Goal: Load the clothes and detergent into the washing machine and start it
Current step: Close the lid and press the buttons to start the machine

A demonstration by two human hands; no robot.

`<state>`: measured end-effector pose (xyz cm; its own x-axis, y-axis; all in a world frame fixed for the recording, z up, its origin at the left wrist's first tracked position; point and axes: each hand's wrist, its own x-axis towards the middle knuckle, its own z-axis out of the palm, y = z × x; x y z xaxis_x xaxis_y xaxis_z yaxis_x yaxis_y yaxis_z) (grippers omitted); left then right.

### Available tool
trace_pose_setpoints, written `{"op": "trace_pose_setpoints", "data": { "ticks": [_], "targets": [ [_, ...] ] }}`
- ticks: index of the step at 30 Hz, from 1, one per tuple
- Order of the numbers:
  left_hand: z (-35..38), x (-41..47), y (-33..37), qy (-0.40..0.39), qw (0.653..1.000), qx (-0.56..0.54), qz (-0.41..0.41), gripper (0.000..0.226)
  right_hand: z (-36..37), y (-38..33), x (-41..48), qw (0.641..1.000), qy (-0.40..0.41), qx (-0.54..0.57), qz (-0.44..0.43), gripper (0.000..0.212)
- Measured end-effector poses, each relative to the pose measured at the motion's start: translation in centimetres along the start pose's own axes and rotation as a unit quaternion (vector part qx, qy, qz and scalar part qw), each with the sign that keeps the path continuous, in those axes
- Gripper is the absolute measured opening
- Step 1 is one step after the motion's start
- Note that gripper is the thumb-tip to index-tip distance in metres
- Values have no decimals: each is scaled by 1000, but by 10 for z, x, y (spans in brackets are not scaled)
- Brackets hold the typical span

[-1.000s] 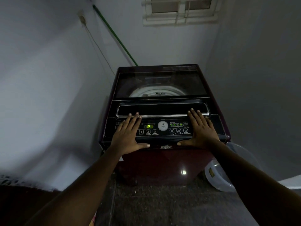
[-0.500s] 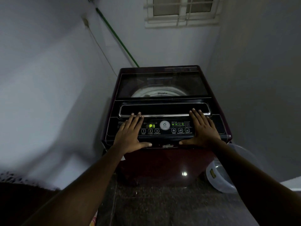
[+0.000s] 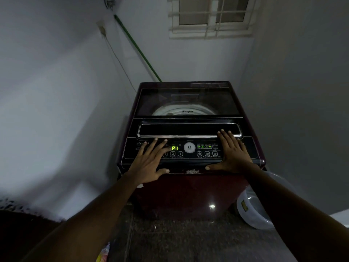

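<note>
Both hands' fingers [image 3: 151, 148] flat on washing machine [image 3: 188, 129] panel

Place: pretty sure it's a home laundry corner, a cramped little utility nook
Main giveaway: maroon top-load washing machine [image 3: 189, 147] pushed into the corner, display lit green
Walls: plain pale walls [image 3: 56, 91] close on either side of the washing machine
Behind it: small barred window [image 3: 210, 16] high up, a green pipe [image 3: 137, 48] slanting down the wall, and a thin cable from a wall plug [image 3: 102, 29]
Right of it: translucent plastic tub [image 3: 253, 210] on the floor
In front: dark speckled stone floor [image 3: 188, 239]
</note>
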<state>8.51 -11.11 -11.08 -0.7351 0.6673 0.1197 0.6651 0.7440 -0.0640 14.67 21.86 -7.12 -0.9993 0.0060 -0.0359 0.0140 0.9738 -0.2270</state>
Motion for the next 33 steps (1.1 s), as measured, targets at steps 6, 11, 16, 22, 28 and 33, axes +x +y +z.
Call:
{"op": "trace_pose_setpoints", "data": {
  "ticks": [6, 11, 16, 22, 28, 33],
  "targets": [
    [-1, 0, 0, -12, 1000, 12, 9, 72, 0, 2, 0, 1000, -2, -3, 1, 147],
    [-2, 1, -2, -13, 1000, 7, 11, 71, -3, 0, 1, 1000, -3, 4, 5, 146],
    [-1, 3, -2, -21, 1000, 14, 6, 70, -2, 1, 1, 1000, -1, 1, 5, 146],
    [4, 4, -4, 9, 999, 33, 15, 69, -3, 2, 2, 1000, -5, -3, 6, 147],
    [5, 2, -4, 10, 999, 39, 16, 69, -2, 2, 3, 1000, -12, -4, 2, 147],
    [4, 2, -3, 19, 999, 47, 17, 70, -2, 2, 4, 1000, -14, -6, 2, 149]
  ]
}}
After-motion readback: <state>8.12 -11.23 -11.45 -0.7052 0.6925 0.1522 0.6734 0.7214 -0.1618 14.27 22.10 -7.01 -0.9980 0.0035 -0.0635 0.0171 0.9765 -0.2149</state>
